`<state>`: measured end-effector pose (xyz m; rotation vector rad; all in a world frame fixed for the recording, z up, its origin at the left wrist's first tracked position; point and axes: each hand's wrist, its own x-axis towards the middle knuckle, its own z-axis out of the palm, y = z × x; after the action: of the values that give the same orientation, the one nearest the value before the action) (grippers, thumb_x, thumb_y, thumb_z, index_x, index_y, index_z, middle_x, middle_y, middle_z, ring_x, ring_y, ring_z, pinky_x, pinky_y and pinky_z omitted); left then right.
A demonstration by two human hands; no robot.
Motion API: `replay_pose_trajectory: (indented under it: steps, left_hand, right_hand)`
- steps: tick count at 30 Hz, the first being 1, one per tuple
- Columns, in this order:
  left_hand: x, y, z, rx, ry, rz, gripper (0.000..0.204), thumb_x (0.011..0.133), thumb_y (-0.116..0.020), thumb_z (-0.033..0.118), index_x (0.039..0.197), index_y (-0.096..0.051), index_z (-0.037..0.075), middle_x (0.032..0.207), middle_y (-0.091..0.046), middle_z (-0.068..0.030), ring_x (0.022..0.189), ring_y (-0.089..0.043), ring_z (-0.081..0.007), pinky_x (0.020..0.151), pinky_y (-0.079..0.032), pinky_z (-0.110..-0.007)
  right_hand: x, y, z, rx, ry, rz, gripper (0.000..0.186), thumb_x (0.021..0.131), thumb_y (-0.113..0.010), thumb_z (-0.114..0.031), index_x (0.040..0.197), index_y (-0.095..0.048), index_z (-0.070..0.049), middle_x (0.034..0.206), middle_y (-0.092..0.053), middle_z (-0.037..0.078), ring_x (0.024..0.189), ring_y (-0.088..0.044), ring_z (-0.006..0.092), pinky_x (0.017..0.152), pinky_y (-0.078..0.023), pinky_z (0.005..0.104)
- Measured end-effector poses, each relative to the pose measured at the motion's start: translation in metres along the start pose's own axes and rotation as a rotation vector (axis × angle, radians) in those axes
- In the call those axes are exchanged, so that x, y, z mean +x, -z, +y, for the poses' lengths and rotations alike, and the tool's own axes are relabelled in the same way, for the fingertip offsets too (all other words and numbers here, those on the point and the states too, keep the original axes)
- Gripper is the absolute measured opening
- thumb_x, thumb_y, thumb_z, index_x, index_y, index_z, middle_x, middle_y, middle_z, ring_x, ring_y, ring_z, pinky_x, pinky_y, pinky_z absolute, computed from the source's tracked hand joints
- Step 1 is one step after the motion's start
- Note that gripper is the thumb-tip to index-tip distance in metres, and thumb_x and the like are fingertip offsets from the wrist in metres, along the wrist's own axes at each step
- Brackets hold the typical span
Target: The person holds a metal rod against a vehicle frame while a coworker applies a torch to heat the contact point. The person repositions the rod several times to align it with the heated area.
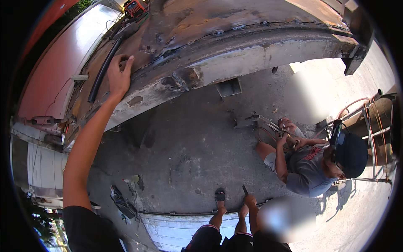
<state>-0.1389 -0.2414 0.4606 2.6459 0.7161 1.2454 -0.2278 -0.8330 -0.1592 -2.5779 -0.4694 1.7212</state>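
My left hand (119,76) rests at the edge of a rusty metal bed (180,31), thumb and fingers apart and nothing visible in them. Just left of it lies a black tube (103,73), apart from the palm. Low by my feet hangs my right hand (250,200), closed around a short, dark, narrow tool (245,190) whose kind I cannot make out. Its tip points away from me over the grey floor.
A co-worker (312,161) in a cap sits at the right, both hands on a torch-like tool (289,140). A red machine (134,8) stands on the bed. Hoses (371,122) hang at far right. Dark scrap (121,201) lies left; a white panel (176,233) lies near my feet.
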Motion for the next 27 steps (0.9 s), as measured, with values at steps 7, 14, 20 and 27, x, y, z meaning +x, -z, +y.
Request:
replay_pose_trajectory:
  steps: [7,14,20,27]
  left_hand:
    - [0.007,0.011,0.032,0.025,-0.019,0.014,0.047,0.090,-0.062,0.047,0.101,-0.066,0.002,0.109,-0.063,-0.0180,0.107,-0.058,-0.0373,0.098,-0.043,-0.046]
    - [-0.066,0.032,0.060,-0.326,0.041,0.361,0.026,0.088,-0.069,0.028,0.101,-0.062,0.007,0.115,-0.057,-0.0126,0.114,-0.051,-0.0314,0.104,-0.036,-0.045]
    - [-0.340,0.131,0.074,-0.531,0.347,0.123,0.026,0.092,-0.065,0.026,0.107,-0.061,0.005,0.116,-0.057,-0.0132,0.107,-0.056,-0.0311,0.093,-0.042,-0.044]
    - [-0.472,0.370,-0.199,0.318,0.844,0.167,0.039,0.098,-0.059,0.034,0.117,-0.062,0.000,0.119,-0.059,-0.0162,0.093,-0.063,-0.0309,0.080,-0.050,-0.043]
  right_hand:
    - [-0.031,-0.015,0.008,-0.285,0.247,0.147,0.044,0.087,-0.070,-0.038,0.105,-0.070,0.001,0.083,-0.072,0.017,0.079,-0.073,0.0334,0.066,-0.059,0.0441]
    - [-0.051,0.000,0.051,-0.036,0.170,-0.196,0.030,0.088,-0.068,-0.029,0.094,-0.070,0.000,0.072,-0.067,0.013,0.061,-0.067,0.0284,0.051,-0.053,0.0413]
    - [-0.072,0.043,0.079,0.058,0.183,-0.094,0.017,0.091,-0.062,-0.014,0.077,-0.062,-0.003,0.057,-0.053,0.006,0.039,-0.049,0.0187,0.034,-0.037,0.0334]
    - [-0.076,0.055,0.008,-0.119,0.022,-0.122,0.017,0.089,-0.064,-0.013,0.075,-0.059,-0.002,0.056,-0.054,0.008,0.041,-0.053,0.0193,0.036,-0.039,0.0332]
